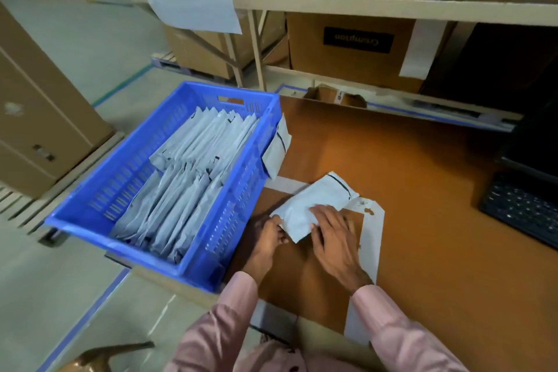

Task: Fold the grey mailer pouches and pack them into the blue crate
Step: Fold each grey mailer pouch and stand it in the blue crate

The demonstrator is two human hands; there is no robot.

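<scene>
Mid-job at the packing surface (422, 190) — we see the blue crate (193, 266) w/ two rows of folded grey pouches (181, 190) standing on edge, filling the right-hand part; the left strip of the crate floor shows bare. One more pouch (276, 145) hangs over the crate's right rim, half in, half out.

On the brown surface just right of the crate, a single grey mailer pouch (305, 208) is in work. The right hand (329, 229) lies on it w/ fingers straight, pressing it flat; the left hand (271, 231) has fingers curled at the pouch's near-left edge, pinching it, as far as we can tell. We judge this one is mid-fold, not yet ready for the crate.

So: most of what we can see is already packed, approx. one pouch in hand, one on the rim left to tuck in.

What we can't make out — any stack of unfolded pouches; none shows in view. The left fingertips are tucked under the pouch, so the exact grip is unclear. The keyboard (525, 208) at right is cut off by the frame.
</scene>
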